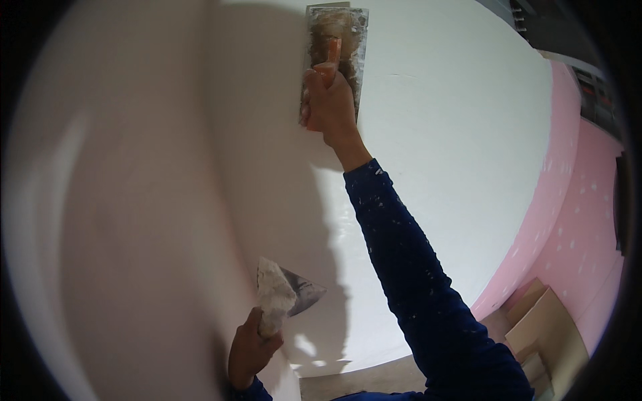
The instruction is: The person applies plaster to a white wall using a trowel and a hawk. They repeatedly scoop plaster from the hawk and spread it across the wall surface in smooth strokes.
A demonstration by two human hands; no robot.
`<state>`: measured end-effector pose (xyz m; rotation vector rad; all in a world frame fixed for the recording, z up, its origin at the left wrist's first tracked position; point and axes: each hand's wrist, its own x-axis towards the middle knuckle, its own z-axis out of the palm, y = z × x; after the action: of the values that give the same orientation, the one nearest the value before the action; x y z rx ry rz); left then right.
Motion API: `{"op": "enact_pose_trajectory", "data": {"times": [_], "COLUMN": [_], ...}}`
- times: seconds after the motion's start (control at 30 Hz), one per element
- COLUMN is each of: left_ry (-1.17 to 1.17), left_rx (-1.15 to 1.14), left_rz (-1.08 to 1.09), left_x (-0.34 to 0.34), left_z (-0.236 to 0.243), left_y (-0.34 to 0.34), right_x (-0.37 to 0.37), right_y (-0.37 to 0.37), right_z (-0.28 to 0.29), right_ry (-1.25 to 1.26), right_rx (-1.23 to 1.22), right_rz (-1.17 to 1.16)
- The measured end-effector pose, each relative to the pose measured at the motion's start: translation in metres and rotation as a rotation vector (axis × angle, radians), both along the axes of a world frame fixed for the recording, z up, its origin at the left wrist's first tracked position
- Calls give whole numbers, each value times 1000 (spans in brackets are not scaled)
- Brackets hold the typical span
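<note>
At far centre, right hand (329, 103) gripped trowel (352, 63) by orange handle (334, 51), long axis near-to-far along white wall (441, 167), near end partly hidden; near left, left hand (253, 351) clutched scraper (304, 295) pointing far right, blade (313, 290) partly hidden under pale paste (275, 294)

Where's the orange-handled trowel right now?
Top centre of the head view: the trowel is in the right hand, at the white wall, well above the left hand and its scraper.
</note>
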<state>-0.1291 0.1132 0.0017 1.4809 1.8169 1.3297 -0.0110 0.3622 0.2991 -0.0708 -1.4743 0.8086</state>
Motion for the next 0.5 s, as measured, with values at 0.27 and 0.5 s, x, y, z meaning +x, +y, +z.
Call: {"op": "enact_pose_trajectory", "data": {"times": [0.27, 0.5], "left_ry": [14, -38], "left_rx": [-132, -115], "left_rz": [20, 93], "left_x": [-1, 6], "left_z": [7, -3], "left_y": [8, 4], "right_x": [2, 133], "right_y": [31, 80], "right_z": [3, 31], "right_ry": [77, 238], "right_rx": [-50, -88], "right_rz": [-80, -158]}}
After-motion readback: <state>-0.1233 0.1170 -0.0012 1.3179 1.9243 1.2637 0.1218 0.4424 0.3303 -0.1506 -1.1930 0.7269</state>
